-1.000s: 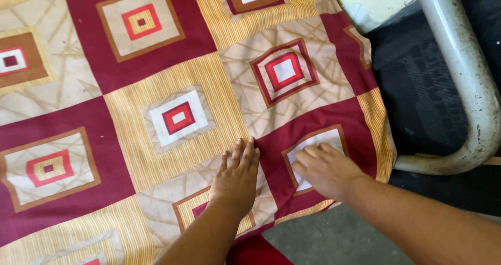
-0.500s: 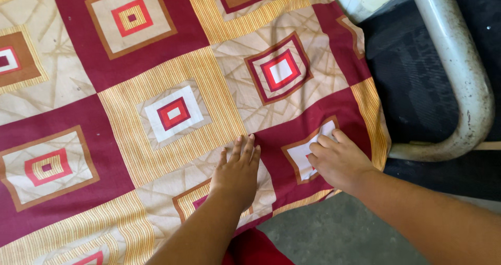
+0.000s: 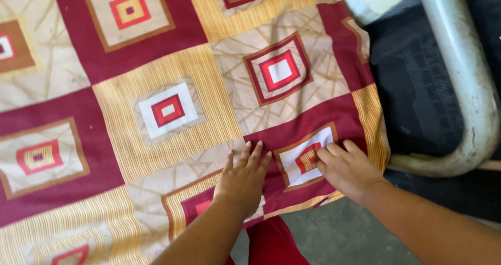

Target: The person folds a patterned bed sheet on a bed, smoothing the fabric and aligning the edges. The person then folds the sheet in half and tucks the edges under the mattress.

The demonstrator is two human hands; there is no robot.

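Patterned cloth [image 3: 172, 66]: a sheet of maroon, tan and yellow-striped squares, each with nested smaller squares at its centre, fills the left and middle of the frame, reaching from the top edge down to the lower centre. We see its right edge run down beside a dark mat [image 3: 417, 87] on the right side of the frame, and its near edge end above a grey floor [image 3: 334, 233] at the bottom. Our left hand [image 3: 242, 179] lies flat on the cloth at lower centre, fingers spread and pointing toward the top of the frame, holding nothing. Our right hand [image 3: 347, 168], lower right of centre, rests on the cloth just beside the left, fingers bent and pressed onto a maroon square near the cloth's corner; we cannot tell whether they pinch a fold. A worn pale metal tube [image 3: 464, 77] curves along the right edge of the frame, over the mat. A piece of red fabric [image 3: 274, 244] shows at the bottom edge below the left forearm.
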